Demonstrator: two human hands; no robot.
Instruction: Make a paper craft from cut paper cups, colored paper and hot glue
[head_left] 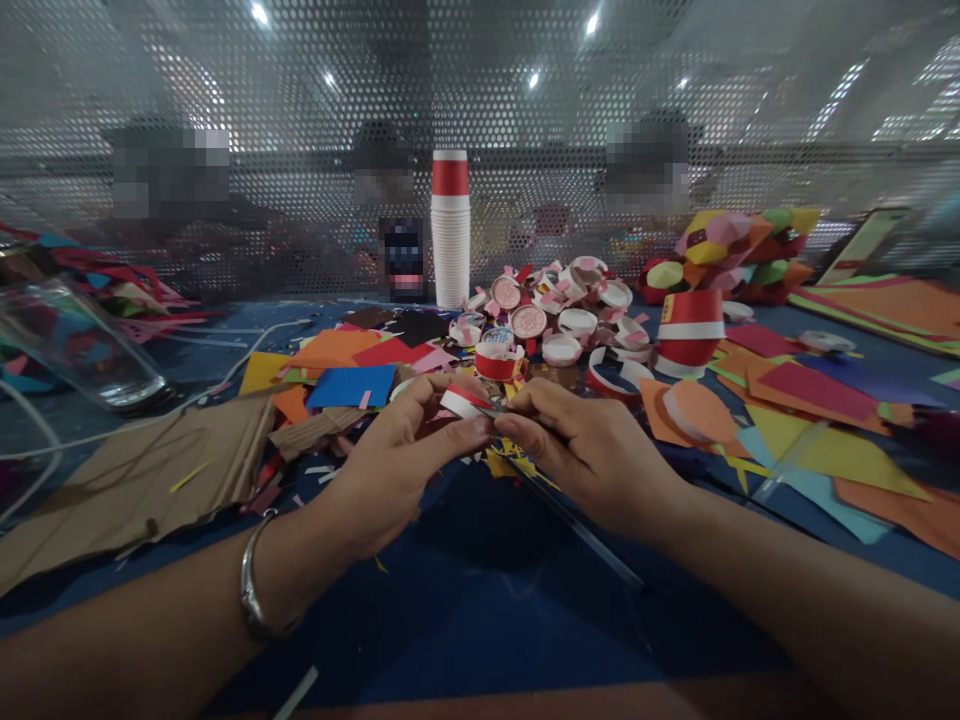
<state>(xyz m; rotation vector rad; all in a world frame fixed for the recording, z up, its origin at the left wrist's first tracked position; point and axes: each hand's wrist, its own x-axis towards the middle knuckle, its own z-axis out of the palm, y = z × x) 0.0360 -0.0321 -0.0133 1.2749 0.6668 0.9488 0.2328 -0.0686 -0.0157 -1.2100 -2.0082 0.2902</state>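
Observation:
Between the thumb and fingers of my left hand (409,445) is a red-and-white piece of paper cup (463,401), curved like a rim band. My right hand (592,450) is closed in a pinch at its right end. From those fingertips a thin grey sliver, perhaps a blade, reaches against the cup piece; its kind is unclear. Just behind the hands stands a cut red-and-white cup ring (499,364). Another open cup ring (619,377) lies beyond my right hand. Yellow paper scraps (510,463) lie beneath my fingers.
A tall stack of paper cups (451,240) rises behind a heap of cut cup bottoms (562,315). Coloured paper sheets (814,395) spread at right. Flattened cardboard (172,470), a tilted glass (94,345) and a white cable (240,365) occupy the left. Perforated metal screen (495,90) behind.

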